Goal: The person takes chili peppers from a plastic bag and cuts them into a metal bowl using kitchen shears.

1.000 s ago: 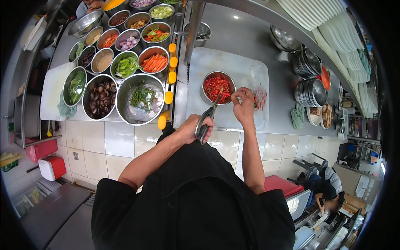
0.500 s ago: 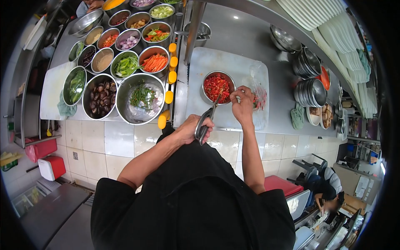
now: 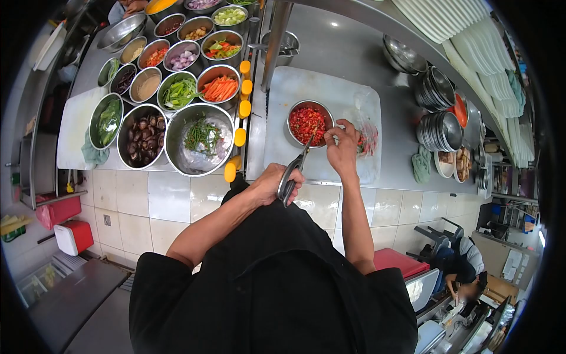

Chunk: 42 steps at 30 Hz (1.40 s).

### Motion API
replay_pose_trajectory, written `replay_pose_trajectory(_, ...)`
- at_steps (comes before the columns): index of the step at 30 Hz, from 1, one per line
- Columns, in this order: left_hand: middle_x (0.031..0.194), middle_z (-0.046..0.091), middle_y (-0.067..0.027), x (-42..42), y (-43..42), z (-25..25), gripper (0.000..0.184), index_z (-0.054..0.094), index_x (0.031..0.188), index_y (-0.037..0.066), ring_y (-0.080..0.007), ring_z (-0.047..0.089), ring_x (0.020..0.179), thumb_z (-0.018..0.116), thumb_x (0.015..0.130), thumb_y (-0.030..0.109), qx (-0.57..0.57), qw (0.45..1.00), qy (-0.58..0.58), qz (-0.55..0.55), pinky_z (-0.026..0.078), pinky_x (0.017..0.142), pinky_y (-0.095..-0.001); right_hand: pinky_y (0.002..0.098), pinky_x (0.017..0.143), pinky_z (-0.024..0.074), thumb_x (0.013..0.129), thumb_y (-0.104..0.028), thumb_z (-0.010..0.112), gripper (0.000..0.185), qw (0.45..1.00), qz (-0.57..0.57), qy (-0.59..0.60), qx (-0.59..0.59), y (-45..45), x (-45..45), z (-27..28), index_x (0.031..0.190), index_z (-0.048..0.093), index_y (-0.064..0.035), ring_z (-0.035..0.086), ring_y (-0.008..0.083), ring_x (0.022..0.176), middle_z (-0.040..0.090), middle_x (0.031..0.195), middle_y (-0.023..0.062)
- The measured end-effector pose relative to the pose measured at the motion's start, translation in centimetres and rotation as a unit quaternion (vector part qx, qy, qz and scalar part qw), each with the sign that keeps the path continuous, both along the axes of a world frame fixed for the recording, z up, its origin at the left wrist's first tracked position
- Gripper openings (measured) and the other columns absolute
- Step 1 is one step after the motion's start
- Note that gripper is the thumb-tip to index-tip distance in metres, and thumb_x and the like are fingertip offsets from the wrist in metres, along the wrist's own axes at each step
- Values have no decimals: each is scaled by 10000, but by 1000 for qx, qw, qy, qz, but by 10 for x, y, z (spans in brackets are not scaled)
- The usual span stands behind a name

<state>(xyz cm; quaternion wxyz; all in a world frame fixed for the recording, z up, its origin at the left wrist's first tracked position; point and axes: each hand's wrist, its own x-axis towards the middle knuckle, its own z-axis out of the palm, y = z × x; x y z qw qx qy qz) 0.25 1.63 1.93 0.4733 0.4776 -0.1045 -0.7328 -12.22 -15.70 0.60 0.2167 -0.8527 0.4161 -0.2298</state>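
Observation:
My left hand (image 3: pixel 282 184) grips the dark handles of a pair of scissors (image 3: pixel 304 152), whose blades point into a steel bowl. Chopped red chillies (image 3: pixel 307 123) lie inside this bowl (image 3: pixel 291 140), which stands on a white cutting board (image 3: pixel 277 88). At the bowl's right edge my right hand (image 3: pixel 343 143) has thumb and finger pinched together close to the blade tips; what they hold is too small to make out. Right of that hand, a clear plastic bag (image 3: pixel 368 131) with red chillies in it lies on the board.
Steel containers of cut vegetables, including carrots (image 3: pixel 219 89) and mushrooms (image 3: pixel 145 138), stand at the left. Stacked metal bowls (image 3: pixel 439 131) and a green cloth (image 3: pixel 421 164) are on the right. Plates (image 3: pixel 439 17) fill the shelf above. Another person (image 3: pixel 463 265) is at lower right.
The longer red piece seen by my right fingertips a second ago no longer shows. The scissor blades look closer together. Both hands have barely shifted.

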Motion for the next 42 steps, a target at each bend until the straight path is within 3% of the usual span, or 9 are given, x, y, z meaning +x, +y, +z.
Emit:
replay_pose_trajectory(6,683,610,-129,-3,1,-2,389,602,800,-19,-213,597,514,592,798,370,33,996,86,-22,523,478,-318,427,952,352,723,-52,633,66,1000,10,-1,-6,1,1,3,768,673,-79,422,347,1110,532,1205,115)
replay_pose_trajectory(15,671,592,-126,-3,0,-1,406,593,813,-39,-215,601,542,604,789,366,0,1000,-26,-8,522,472,-335,435,979,325,739,-65,645,56,1000,18,6,-19,2,5,2,782,675,-84,397,348,1149,517,1238,120)
replay_pose_trajectory(22,706,589,-122,-5,1,-7,387,580,900,-28,-221,602,544,614,797,344,19,994,109,-20,516,488,-328,443,954,356,715,-33,609,75,998,29,-7,-47,4,10,7,755,664,-65,402,353,1136,518,1217,130)
replay_pose_trajectory(25,686,601,-126,-4,1,4,382,598,814,-17,-206,614,580,624,785,363,-6,999,53,-13,532,532,-341,448,954,350,716,-32,607,74,999,35,-2,-40,6,12,7,753,663,-64,398,354,1136,516,1218,128)
replay_pose_trajectory(31,646,595,-117,-2,0,2,383,600,793,-23,-216,608,545,611,796,359,1,1000,-5,1,529,503,-339,454,956,344,717,-32,600,74,999,29,-3,-41,6,12,5,749,660,-61,392,359,1141,510,1224,137)
replay_pose_trajectory(38,689,577,-115,-4,1,0,380,592,815,-4,-214,589,523,622,790,375,20,996,84,-25,506,479,-321,458,959,338,715,-36,596,80,998,30,10,-47,6,14,10,761,658,-58,383,360,1154,503,1236,143)
replay_pose_trajectory(42,642,590,-117,-5,-2,2,344,597,794,-32,-204,601,523,657,770,306,8,1000,28,-5,519,465,-311,463,952,344,713,-45,603,82,998,33,25,-54,7,15,8,767,661,-64,384,360,1156,506,1235,140)
